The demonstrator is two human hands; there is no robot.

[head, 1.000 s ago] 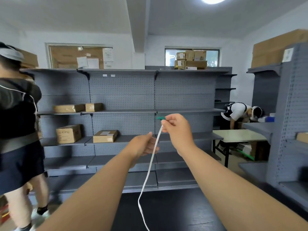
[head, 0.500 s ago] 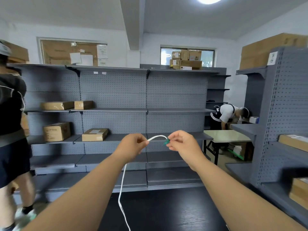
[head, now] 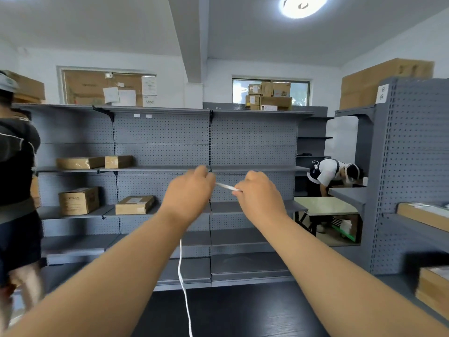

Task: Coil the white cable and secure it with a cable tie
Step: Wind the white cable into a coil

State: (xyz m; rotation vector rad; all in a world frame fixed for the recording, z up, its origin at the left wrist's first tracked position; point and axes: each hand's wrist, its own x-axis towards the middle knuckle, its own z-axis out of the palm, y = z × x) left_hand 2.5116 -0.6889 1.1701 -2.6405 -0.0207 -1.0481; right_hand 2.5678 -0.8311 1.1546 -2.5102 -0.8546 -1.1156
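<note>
Grey shelving [head: 160, 142] fills the wall ahead, with boxes [head: 79, 200] in its left bays. Both hands are raised before the middle shelf edge, near each other. I log the left hand [head: 188, 193] clenched round the cable [head: 227, 187] and the right hand [head: 258, 195] pinching it. A short span runs between them, and the rest hangs below the left wrist toward the dark floor [head: 243, 310]. One person [head: 17, 166] stands at the left edge, and a rack [head: 413, 166] is close on the right.

Box labels [head: 135, 200] and the shelf sign [head: 382, 94] are too blurred to read.
</note>
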